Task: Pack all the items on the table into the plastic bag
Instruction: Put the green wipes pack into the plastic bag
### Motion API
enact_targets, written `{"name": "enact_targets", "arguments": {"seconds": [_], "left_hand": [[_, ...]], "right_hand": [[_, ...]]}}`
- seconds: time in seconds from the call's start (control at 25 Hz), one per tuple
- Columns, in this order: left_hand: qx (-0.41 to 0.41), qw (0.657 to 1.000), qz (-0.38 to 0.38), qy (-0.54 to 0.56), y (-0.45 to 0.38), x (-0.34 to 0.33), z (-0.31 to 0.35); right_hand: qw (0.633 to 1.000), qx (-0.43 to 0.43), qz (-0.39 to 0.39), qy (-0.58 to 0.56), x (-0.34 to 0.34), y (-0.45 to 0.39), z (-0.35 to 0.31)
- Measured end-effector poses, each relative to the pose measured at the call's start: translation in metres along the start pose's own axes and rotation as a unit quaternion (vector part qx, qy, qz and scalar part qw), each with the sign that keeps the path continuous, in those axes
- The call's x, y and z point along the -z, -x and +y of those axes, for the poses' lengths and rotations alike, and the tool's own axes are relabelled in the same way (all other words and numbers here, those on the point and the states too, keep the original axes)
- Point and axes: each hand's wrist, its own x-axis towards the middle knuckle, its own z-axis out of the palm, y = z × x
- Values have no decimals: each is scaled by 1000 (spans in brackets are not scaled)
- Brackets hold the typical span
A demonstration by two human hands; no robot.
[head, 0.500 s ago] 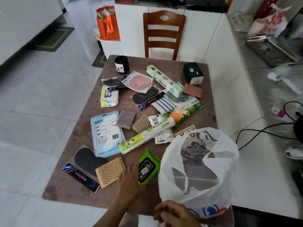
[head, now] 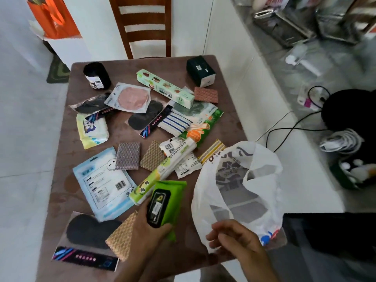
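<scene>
My left hand (head: 149, 228) grips a green wet-wipes pack (head: 167, 202) with a black lid, lifted just off the near part of the brown table (head: 59, 200). My right hand (head: 234, 239) pinches the near rim of a white plastic bag (head: 240, 192), which stands open at the table's near right corner. Several items lie spread over the table: a light blue packet (head: 101, 186), a green-and-white roll (head: 162, 169), woven pads (head: 128, 155), a long green box (head: 164, 88), a dark green box (head: 200, 71) and a black roll (head: 96, 75).
A wooden chair (head: 145, 27) stands at the table's far edge. An orange bag (head: 53, 17) sits on a white box at the far left. To the right runs a white counter with black cables (head: 284, 131) and a metal rack (head: 289, 27).
My left hand has closed on the green wipes pack and raised it from the table. The view has moved closer. My right hand still holds the bag's rim.
</scene>
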Motion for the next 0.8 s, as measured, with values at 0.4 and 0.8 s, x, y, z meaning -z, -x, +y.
{"name": "enact_targets", "arguments": {"seconds": [0.4,0.8], "left_hand": [[-290,936,-78,-184,11,-71,103],[-116,929,-41,-350,-4,-123,61]], "right_hand": [[959,147,135,-202,73,-69,-77],[949,-72,-33,305,126,-160,19]]}}
